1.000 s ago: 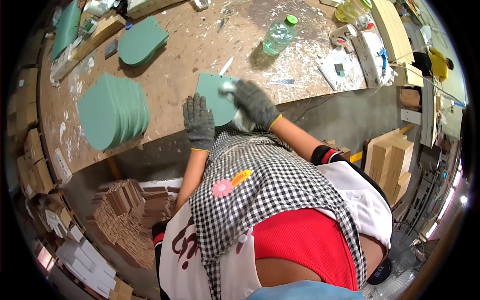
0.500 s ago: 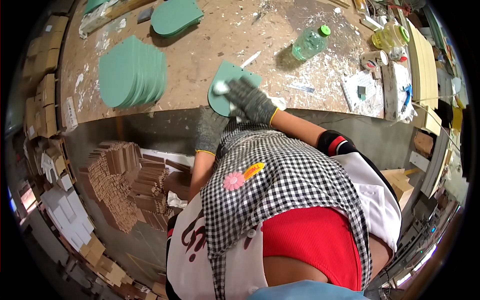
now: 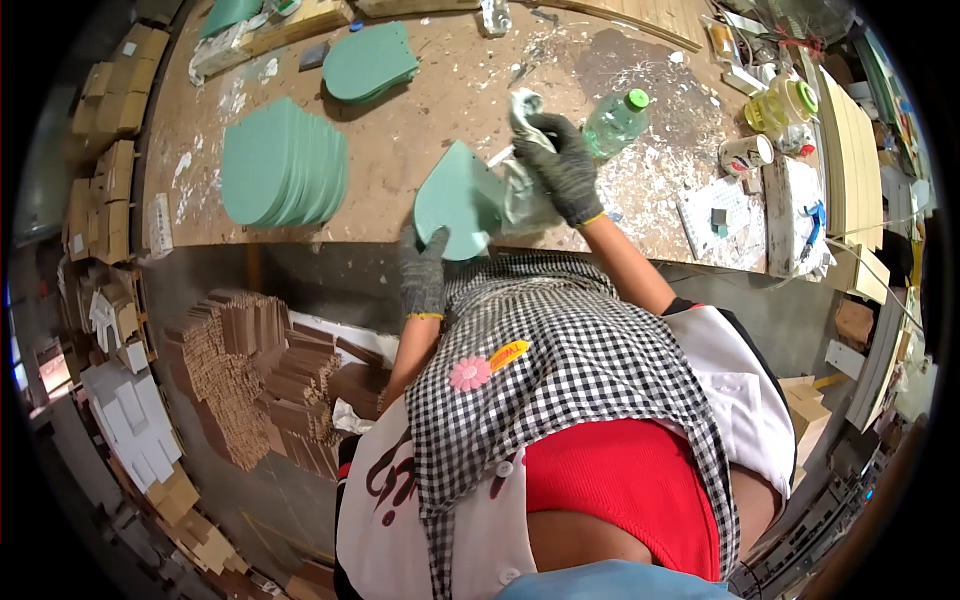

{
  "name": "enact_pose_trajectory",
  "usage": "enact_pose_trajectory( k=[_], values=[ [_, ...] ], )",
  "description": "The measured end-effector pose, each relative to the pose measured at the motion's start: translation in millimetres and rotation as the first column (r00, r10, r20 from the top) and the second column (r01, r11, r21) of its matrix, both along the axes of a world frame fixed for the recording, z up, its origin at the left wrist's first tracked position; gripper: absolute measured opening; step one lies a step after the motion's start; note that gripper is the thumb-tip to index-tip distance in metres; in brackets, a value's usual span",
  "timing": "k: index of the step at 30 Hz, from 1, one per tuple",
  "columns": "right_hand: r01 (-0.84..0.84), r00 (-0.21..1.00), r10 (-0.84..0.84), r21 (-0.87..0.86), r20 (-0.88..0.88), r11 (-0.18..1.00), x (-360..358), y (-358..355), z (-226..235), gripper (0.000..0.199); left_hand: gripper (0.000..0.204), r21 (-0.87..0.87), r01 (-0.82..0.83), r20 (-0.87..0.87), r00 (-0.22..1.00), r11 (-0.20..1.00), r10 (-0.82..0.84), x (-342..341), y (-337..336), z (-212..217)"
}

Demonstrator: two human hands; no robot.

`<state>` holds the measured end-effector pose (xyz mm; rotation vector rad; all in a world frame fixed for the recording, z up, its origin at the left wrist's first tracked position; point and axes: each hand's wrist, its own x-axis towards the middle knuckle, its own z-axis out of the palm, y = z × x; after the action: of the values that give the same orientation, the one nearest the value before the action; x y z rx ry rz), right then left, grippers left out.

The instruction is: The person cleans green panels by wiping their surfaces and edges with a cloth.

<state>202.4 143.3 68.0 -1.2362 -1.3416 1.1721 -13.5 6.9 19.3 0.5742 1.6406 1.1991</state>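
A green panel [image 3: 455, 198] with one rounded side lies at the bench's front edge, its near part close to my apron. My gloved left hand [image 3: 424, 272] grips its lower left edge, thumb on top and the other fingers hidden underneath. To the right of the panel, my gloved right hand [image 3: 560, 168] is closed on a crumpled whitish rag [image 3: 527, 200], whose lower end hangs beside the panel's right side. A clear bottle with a green cap [image 3: 616, 124] stands just beyond my right hand.
A fanned stack of green panels [image 3: 278, 165] sits at the left of the bench [image 3: 385, 150], with a smaller pile [image 3: 368, 62] farther back. A cup [image 3: 746, 154] and a yellow-liquid bottle [image 3: 775, 110] are on the right. Brown board pieces [image 3: 235, 365] are stacked below the bench.
My right hand has lifted off the panel and moved right and away from me, bringing the rag up. My left thumb now shows on top of the panel, which has turned slightly.
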Motion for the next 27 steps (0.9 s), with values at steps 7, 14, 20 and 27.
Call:
enact_pose_trajectory(
  k=[7, 14, 20, 27],
  values=[
    [-0.667, 0.680, 0.233, 0.454, 0.695, 0.591, -81, -8, 17, 0.029, 0.044, -0.249, 0.418, -0.792, 0.431, 0.873, -0.432, 20, 12, 34],
    [0.003, 0.986, -0.058, 0.332, 0.155, 0.943, -44, 23, -10, 0.026, 0.038, -0.037, 0.449, -0.765, 0.561, 0.893, -0.315, 41, 29, 79],
    [-0.360, 0.777, -0.136, 0.611, 0.615, 0.705, -48, -1, -55, 0.017, 0.042, -0.158, 0.452, -0.773, 0.496, 0.878, -0.395, 43, 25, 56],
    [-0.308, 0.817, -0.124, 0.608, 0.563, 0.732, -57, -5, -8, 0.024, 0.045, -0.128, 0.533, -0.856, 0.366, 0.837, -0.364, 13, 10, 35]
  ],
)
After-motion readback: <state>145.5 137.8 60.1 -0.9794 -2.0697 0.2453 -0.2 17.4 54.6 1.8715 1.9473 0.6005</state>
